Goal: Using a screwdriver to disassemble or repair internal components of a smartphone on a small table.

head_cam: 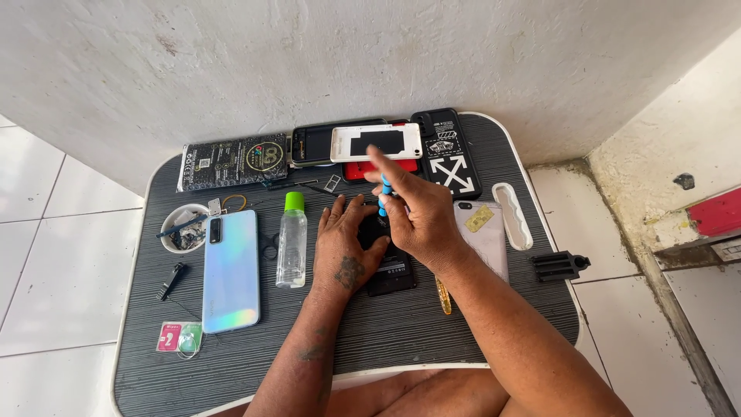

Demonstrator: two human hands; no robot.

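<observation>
Closest to the camera are the two bare forearms coming up from 6 o'clock onto the dark grey ribbed lap tray with a white rim (231, 371). Going left to right from there: at 8 o'clock a small pink and green packet (179, 337), above it a little black tool (171, 280), and at 9 o'clock a round white dish full of small bits (184, 228). Next comes a pale iridescent blue smartphone lying back-up (231, 270), then a clear plastic bottle with a green cap (292, 241).

Dead centre, the left hand (345, 251) lies flat, fingers spread narrow, pressing down on the opened black phone with its battery showing (390, 266). The right hand (417, 216) is pinched around a slim blue screwdriver (384, 193), held upright with its tip on the top end of that phone, index finger sticking out.

Up at 12 o'clock against the wall: a black patterned flat box (231, 162), a white phone frame (377, 142), and a black phone case with white arrows (450, 158). At 3 o'clock there's a pinkish phone back (486, 232) just beside the right wrist, and a black clip (559, 266) on the tray's edge.
</observation>
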